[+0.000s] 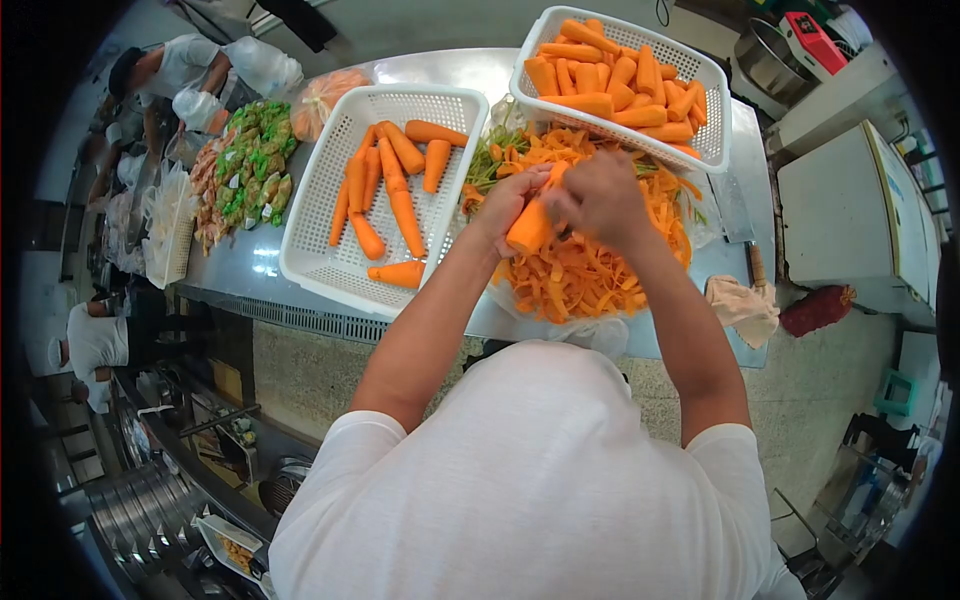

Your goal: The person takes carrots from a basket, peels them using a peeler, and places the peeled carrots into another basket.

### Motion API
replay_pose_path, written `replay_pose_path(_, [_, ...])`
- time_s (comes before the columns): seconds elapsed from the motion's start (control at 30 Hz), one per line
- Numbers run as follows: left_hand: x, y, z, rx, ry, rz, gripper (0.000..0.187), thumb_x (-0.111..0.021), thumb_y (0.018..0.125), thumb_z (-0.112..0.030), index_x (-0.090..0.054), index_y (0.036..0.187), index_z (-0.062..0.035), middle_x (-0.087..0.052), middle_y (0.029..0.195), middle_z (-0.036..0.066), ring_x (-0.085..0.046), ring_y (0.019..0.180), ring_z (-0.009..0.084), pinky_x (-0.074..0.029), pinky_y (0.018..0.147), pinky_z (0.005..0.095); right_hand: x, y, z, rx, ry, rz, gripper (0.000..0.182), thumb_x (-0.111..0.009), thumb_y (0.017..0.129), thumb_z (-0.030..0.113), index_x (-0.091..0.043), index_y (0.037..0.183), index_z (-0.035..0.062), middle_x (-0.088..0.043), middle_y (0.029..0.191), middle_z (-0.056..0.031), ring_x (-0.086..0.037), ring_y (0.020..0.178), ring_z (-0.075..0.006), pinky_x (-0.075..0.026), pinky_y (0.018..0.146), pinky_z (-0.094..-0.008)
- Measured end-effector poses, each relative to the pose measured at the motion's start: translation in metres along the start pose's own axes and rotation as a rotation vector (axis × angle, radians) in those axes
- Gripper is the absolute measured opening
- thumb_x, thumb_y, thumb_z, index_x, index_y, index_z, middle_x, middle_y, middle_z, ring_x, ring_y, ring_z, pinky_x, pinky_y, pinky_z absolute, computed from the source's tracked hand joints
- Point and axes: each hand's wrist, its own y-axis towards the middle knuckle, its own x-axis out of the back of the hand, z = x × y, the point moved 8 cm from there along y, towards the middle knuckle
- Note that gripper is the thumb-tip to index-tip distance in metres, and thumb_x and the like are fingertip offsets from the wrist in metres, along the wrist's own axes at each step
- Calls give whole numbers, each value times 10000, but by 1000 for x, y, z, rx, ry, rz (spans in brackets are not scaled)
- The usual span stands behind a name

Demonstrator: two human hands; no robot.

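Note:
My left hand (508, 205) is closed around a thick orange carrot (530, 230), which it holds at a slant over a heap of carrot peelings (585, 285). Over the same carrot, my right hand (605, 200) is curled and blurred by motion. A small dark piece shows under its fingers, too hidden to name. Several carrots (403, 215) lie loose in a white perforated basket (310, 255) to the left. Behind the hands, a second white basket (715, 150) is piled with carrots (625, 85). Green carrot tops (485, 165) stick out beside the peelings.
On the metal table (450, 68), green-wrapped packets (255, 165) and an orange-filled plastic bag (325, 100) lie at left. A broad blade (733, 205) with a wooden handle and a cloth (745, 308) are at the right edge. Other people (190, 70) stand at far left.

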Motion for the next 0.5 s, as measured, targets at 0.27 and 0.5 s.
replay_pose_path(0.27, [1, 5, -3, -80, 166, 191, 394, -484, 1044, -198, -484, 1421, -85, -678, 1090, 107, -701, 759, 190, -614, 562, 315, 17, 3, -6, -163, 24, 65, 341, -728, 884, 361, -621, 693, 99, -569, 655, -57, -571, 710, -282, -413, 753, -424])
replay_pose_path(0.5, [3, 10, -11, -58, 192, 256, 357, -454, 1044, -185, -494, 1384, -82, -682, 1012, 70, -688, 821, 138, -584, 602, 272, 8, 10, -13, -22, -6, -12, 359, -723, 871, 411, -646, 682, 117, -615, 682, -46, -585, 711, -277, -424, 749, -433])
